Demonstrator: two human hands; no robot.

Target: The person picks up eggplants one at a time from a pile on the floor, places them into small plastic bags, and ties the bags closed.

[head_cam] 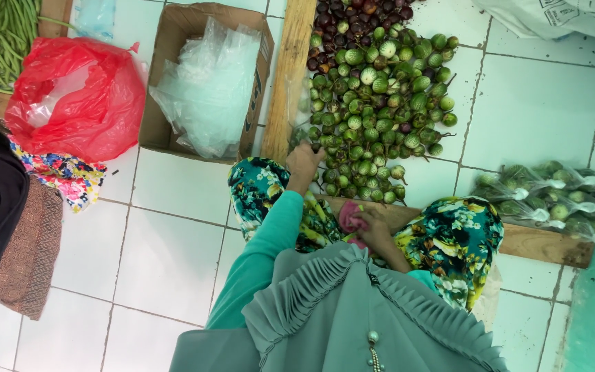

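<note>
White tiled floor, wooden planks framing a heap of small round eggplants (373, 103). My left hand (303, 162) reaches its near edge, grip hidden. Right hand (370, 227) closed on pink cloth (350, 216). Eggplants look firm, light, smooth: pinch by stems.

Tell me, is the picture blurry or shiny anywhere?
Head view: even soft light, faint shadows; the pile of small round green eggplants looks sharp; the clear plastic bags in the brown cardboard box glint a little; the left hand and the right hand look slightly soft.
</note>
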